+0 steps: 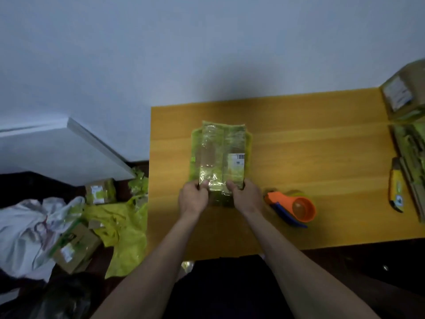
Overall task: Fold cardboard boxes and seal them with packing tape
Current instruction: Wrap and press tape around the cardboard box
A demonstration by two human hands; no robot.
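A flattened cardboard box (220, 153), yellow-green and covered in shiny clear tape with a white barcode label, lies in the middle of the wooden table (310, 139). My left hand (193, 199) grips its near-left edge, thumb on top. My right hand (246, 196) grips its near-right edge the same way. An orange tape dispenser (292, 208) with a blue handle lies on the table just right of my right hand, untouched.
A yellow utility knife (396, 187) lies at the table's right edge beside a stack of flat cardboard (411, 153). A closed box (404, 93) stands at the far right corner. On the floor left are boxes (76, 247), yellow bags (124, 229) and white plastic (30, 229).
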